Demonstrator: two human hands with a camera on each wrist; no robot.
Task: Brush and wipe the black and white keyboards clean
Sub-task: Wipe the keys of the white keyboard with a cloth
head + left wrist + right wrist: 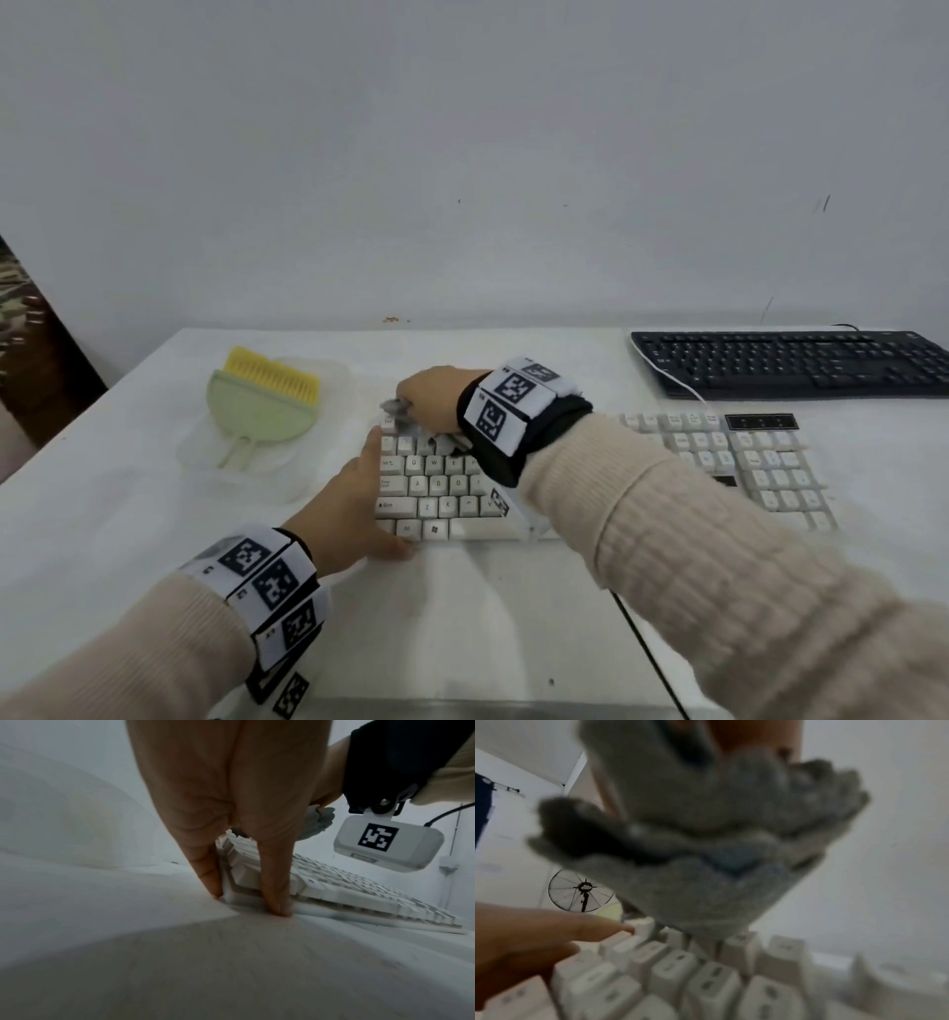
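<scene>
Your right hand (429,398) bunches the grey cloth (706,841) in curled fingers over the white keyboard's (565,488) top-left keys; your left hand (354,509), fingers straight, braces its left edge on the worktop (488,606).

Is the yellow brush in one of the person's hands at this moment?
No. The yellow brush lies on the table, while the right hand holds a grey cloth.

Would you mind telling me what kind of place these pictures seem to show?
Probably a plain workroom or test room set up for a cleaning task: a white-covered table against a bare grey wall, two desktop keyboards, white and black, and a large standing fan in the background.
</scene>
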